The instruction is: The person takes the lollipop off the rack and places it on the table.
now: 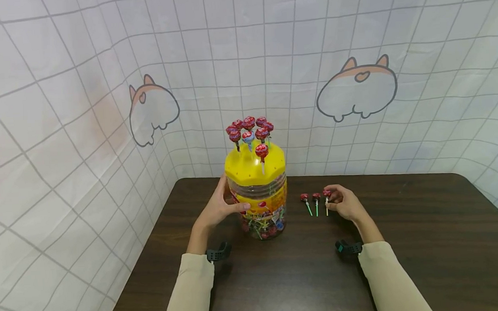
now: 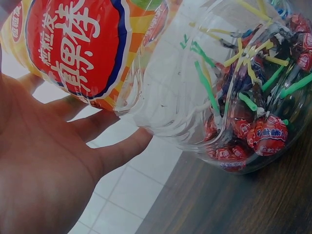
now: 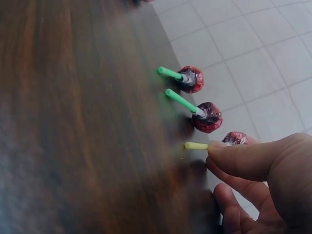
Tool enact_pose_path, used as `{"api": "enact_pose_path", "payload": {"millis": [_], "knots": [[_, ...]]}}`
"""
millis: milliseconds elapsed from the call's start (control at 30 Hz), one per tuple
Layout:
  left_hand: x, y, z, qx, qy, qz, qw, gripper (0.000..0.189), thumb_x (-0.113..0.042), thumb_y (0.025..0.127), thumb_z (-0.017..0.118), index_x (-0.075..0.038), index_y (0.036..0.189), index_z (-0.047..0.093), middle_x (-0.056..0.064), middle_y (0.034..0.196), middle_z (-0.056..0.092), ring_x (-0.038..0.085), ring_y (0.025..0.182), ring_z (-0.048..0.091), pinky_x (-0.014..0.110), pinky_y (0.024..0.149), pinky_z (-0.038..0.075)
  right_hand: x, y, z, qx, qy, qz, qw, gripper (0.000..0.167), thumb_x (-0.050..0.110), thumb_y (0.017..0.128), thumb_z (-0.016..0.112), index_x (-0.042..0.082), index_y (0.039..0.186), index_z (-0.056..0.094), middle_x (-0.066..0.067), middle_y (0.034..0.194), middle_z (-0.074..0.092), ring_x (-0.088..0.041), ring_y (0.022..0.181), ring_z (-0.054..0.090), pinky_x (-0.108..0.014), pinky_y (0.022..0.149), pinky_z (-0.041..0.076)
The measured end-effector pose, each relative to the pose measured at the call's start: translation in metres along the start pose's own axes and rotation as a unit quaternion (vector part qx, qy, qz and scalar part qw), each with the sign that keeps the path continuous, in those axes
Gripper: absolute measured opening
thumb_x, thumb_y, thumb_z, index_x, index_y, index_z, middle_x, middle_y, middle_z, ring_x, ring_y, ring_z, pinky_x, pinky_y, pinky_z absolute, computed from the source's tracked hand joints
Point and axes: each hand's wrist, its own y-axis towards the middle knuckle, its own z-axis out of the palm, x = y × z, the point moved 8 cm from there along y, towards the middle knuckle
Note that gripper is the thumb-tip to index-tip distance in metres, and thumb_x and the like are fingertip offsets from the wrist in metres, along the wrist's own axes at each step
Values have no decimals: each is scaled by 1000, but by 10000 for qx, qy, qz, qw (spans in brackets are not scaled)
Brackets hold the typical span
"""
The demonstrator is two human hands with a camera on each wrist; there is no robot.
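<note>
A clear plastic candy jar (image 1: 273, 203) with a yellow lid (image 1: 243, 167) stands upright on the table. My left hand (image 1: 215, 211) holds its left side, thumb across the front and the other fingers reaching behind. Stick candies lie in the jar's lower part (image 2: 243, 97). Several wrapped lollipops (image 1: 262, 151) stand upright in the lid. To the right of the jar, my right hand (image 1: 347, 204) pinches a red-wrapped lollipop with a yellow stick (image 3: 196, 146), thumb on the stick. Beside it lie two green-stick lollipops (image 3: 207, 117), heads pointing away from me.
The dark wood table (image 1: 290, 276) has its far edge close to a white grid-patterned curtain (image 1: 287, 77). Another such curtain face runs along the left side. Black bands (image 1: 219, 253) sit on both wrists.
</note>
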Motion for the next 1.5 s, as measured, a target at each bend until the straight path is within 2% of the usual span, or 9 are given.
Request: {"api": "enact_pose_path", "payload": {"millis": [233,367,533,767,1033,1500], "knots": [[-1,0,0,5,-16,23,10000,99,-20,87,82,-39,160,18,5,149,50,31,132,54,59,107,49,0,3,1,136,-84,31,9999,49,-2,89,74,-1,135,57,-24,108,62,-25,88,56,-31,70,46],[0,1,-1,-7,-3,32,10000,99,-17,87,81,-38,160,19,7,148,51,30,131,55,58,106,50,-1,5,1,144,-199,51,9997,47,-2,89,74,-1,134,58,-24,108,63,-28,91,57,-31,70,45],[0,0,-1,-39,73,-1,10000,100,-18,87,81,-39,161,17,7,149,51,31,131,56,58,107,50,-1,6,0,154,-231,107,9996,46,-2,87,74,-1,131,60,-24,106,62,-31,93,57,-32,72,44],[0,0,-1,-43,54,-33,10000,101,-15,87,80,-42,160,17,5,149,51,31,131,55,58,107,49,-2,5,1,253,-172,231,9993,45,-2,88,74,-1,131,59,-21,104,60,-27,91,54,-33,75,42],[-2,-1,0,3,30,-5,10000,99,-15,87,81,-39,160,19,6,149,51,30,131,56,58,107,50,-1,4,0,319,-198,252,9990,44,0,88,75,-2,129,59,-18,101,58,-25,88,52,-33,73,40],[-3,-1,0,44,-22,65,10000,100,-16,87,81,-38,161,18,7,148,52,30,130,57,56,106,51,-2,2,2,384,-78,406,9984,46,2,90,74,-2,132,58,-19,105,57,-27,90,50,-34,74,39]]}}
